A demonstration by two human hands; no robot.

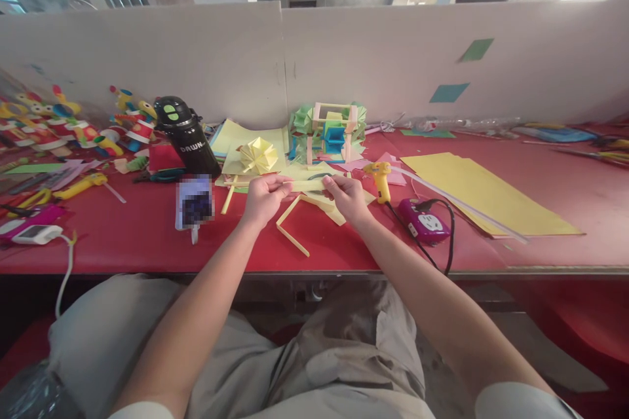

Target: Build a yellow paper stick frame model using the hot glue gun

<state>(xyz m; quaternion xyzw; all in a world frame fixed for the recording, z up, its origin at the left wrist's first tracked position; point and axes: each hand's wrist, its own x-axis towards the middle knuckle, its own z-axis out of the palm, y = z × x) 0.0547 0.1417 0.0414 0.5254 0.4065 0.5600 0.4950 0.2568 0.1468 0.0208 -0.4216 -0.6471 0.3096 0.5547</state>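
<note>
A narrow yellow paper strip (309,185) is stretched level between my two hands, just above the red table. My left hand (265,196) pinches its left end between thumb and fingers. At the other end, my right hand (346,196) grips it the same way. Below the strip lies a bent, folded yellow paper strip (292,236) on the table. Beyond my left hand sits a pleated yellow paper wheel (259,156). Straight behind the strip stands a paper model (334,134) with a pale frame, blue folded pieces and green pleated fans.
A yellow glue gun (381,180) and purple power socket (425,219) with a black cord are on the right, beside yellow paper sheets (486,193). On the left stand a black bottle (187,137), a blurred-out device (194,201) and colourful figures (73,121). A partition (196,52) closes the back.
</note>
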